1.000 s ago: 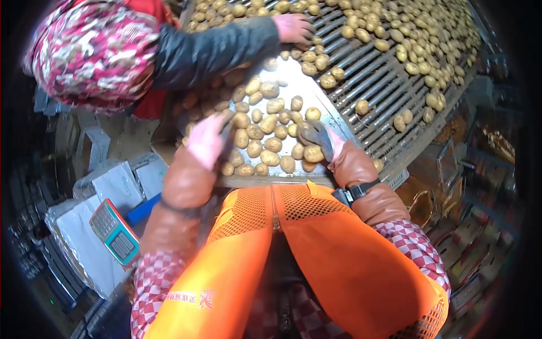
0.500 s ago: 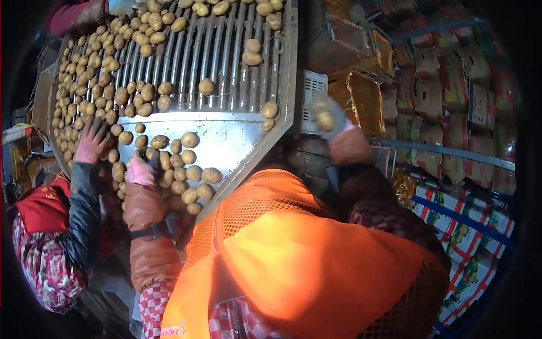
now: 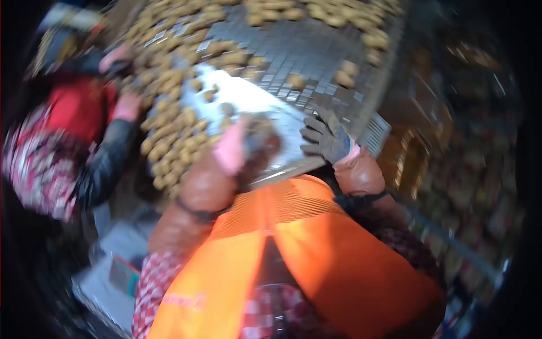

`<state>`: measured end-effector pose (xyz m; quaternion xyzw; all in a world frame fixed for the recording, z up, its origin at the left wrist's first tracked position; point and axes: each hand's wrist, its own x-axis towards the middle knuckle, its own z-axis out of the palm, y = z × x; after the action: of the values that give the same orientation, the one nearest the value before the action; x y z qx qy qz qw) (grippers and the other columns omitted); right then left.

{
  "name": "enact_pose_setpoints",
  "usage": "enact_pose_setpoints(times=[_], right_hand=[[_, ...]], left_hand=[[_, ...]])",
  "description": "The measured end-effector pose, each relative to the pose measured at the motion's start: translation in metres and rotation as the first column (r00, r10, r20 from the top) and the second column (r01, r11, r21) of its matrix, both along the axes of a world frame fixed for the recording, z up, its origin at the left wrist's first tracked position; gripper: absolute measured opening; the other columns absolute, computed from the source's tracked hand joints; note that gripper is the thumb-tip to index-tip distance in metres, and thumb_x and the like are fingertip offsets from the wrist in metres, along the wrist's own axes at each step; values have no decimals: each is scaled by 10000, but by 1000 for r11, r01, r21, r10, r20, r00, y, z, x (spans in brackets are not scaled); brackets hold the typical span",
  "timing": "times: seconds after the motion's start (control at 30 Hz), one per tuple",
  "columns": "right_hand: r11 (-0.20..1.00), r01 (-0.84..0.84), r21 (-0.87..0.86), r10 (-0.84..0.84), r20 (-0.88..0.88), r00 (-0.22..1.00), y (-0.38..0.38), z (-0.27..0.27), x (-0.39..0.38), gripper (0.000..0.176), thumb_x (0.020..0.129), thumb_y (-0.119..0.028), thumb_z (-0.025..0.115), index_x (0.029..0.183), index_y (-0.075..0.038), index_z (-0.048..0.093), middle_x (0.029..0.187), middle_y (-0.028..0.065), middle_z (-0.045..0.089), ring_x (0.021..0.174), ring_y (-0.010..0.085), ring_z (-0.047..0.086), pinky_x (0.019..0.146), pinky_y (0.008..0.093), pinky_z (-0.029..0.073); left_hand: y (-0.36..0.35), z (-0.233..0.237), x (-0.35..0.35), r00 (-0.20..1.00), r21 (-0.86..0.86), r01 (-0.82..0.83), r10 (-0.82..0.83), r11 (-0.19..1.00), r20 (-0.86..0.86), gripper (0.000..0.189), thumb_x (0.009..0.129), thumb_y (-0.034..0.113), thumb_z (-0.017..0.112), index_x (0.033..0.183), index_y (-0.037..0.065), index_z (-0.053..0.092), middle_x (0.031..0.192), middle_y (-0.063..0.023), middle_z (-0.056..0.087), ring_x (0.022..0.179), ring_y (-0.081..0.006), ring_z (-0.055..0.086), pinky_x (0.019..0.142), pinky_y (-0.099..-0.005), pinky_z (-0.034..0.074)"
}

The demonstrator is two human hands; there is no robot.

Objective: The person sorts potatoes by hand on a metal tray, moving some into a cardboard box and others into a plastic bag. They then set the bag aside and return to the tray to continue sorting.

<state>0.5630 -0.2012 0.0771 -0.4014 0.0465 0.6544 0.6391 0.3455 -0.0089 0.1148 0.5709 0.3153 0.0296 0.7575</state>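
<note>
Over the front of the bright metal plate [image 3: 226, 90], my left hand [image 3: 251, 138] is smeared by motion, in a grey glove with a pink cuff. A rounded brownish potato [image 3: 272, 145] shows at its fingers, which look curled round it, though the blur hides details. To its right, my right hand [image 3: 327, 135], gloved the same way, is open with fingers spread and nothing in it, above the table's right front edge. Many loose potatoes [image 3: 169, 133] lie left of the plate.
Metal slats [image 3: 282, 51] with more potatoes lie beyond the plate. At the left, a co-worker in a red apron [image 3: 76, 116] has both hands by the potatoes. A white slotted crate [image 3: 375, 135] and yellow-lined containers [image 3: 412, 158] stand at the right.
My right hand has come back from the crate side to the table edge, and the potato it held is gone. My left hand has moved right, off the potato pile. The view has turned.
</note>
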Motion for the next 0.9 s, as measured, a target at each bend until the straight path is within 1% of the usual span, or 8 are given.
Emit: enact_pose_setpoints(times=[0.03, 0.07, 0.13, 0.2, 0.3, 0.37, 0.47, 0.9], right_hand=[[986, -94, 141, 106, -80, 991, 25, -8, -20, 665, 967, -460, 607, 1506, -157, 362, 1298, 117, 590, 1172, 302, 596, 947, 482, 528], [797, -479, 368, 145, 653, 743, 54, 0, -40, 623, 977, -372, 623, 1499, -146, 369, 1266, 123, 597, 1100, 269, 634, 896, 405, 555], [909, -416, 23, 392, 288, 874, 65, -25, -36, 466, 969, -256, 632, 1380, -81, 498, 1119, 117, 629, 953, 236, 652, 784, 361, 567], [941, -325, -97, 333, 83, 939, 64, -21, -26, 371, 975, -219, 605, 1299, -44, 559, 1036, 110, 636, 884, 221, 642, 728, 359, 556], [937, -210, -279, 242, 83, 967, 64, -6, -6, 384, 994, -276, 574, 1279, -20, 564, 881, 87, 640, 775, 219, 628, 657, 363, 529], [971, -208, -118, 210, -1, 978, 47, -35, 14, 379, 1006, -253, 544, 1307, -23, 547, 906, 82, 633, 776, 210, 611, 653, 359, 519], [961, -259, -96, 262, 29, 965, 43, -35, 10, 378, 1024, -238, 506, 1334, -24, 529, 903, 70, 616, 774, 199, 594, 655, 352, 513], [918, -358, -173, 392, 245, 887, 67, -5, -36, 469, 1024, -373, 515, 1287, 13, 554, 837, 77, 612, 743, 203, 623, 684, 339, 544]], left_hand=[[-3, -18, -2, 997, 370, 23, -50, 929, 64, 374, 974, 373, 606, 1145, 46, 671, 929, -140, 691, 836, -286, 679, 765, -411, 558], [5, -24, -9, 996, 514, 80, -93, 854, -1, 404, 937, 308, 639, 1248, 53, 614, 1061, -146, 665, 986, -324, 644, 852, -453, 527], [15, -40, -38, 992, 641, 124, -93, 758, -82, 502, 899, 244, 671, 1352, 60, 556, 1194, -152, 639, 1136, -362, 608, 939, -495, 496], [4, -58, -87, 962, 921, 273, -65, 277, -266, 542, 865, 245, 666, 1372, 100, 541, 1356, -146, 543, 1277, -382, 495, 1040, -539, 412], [8, -58, -124, 940, 908, 339, -61, 245, -334, 469, 837, 272, 672, 1279, 135, 601, 1305, -136, 586, 1240, -372, 524, 1008, -523, 432], [30, -42, -116, 805, 620, 380, 85, 687, -588, 332, 846, 237, 662, 1159, 124, 671, 1074, -158, 678, 1022, -373, 630, 870, -476, 507], [73, -71, -113, 795, 948, 137, 539, 288, -279, 289, 915, 237, 628, 1183, 145, 682, 1072, -154, 694, 947, -366, 640, 838, -473, 511], [168, -98, -115, 514, 540, 228, 371, 810, -773, 656, 874, 391, 689, 1458, 173, 486, 1334, -159, 625, 1217, -340, 606, 1005, -410, 493]])
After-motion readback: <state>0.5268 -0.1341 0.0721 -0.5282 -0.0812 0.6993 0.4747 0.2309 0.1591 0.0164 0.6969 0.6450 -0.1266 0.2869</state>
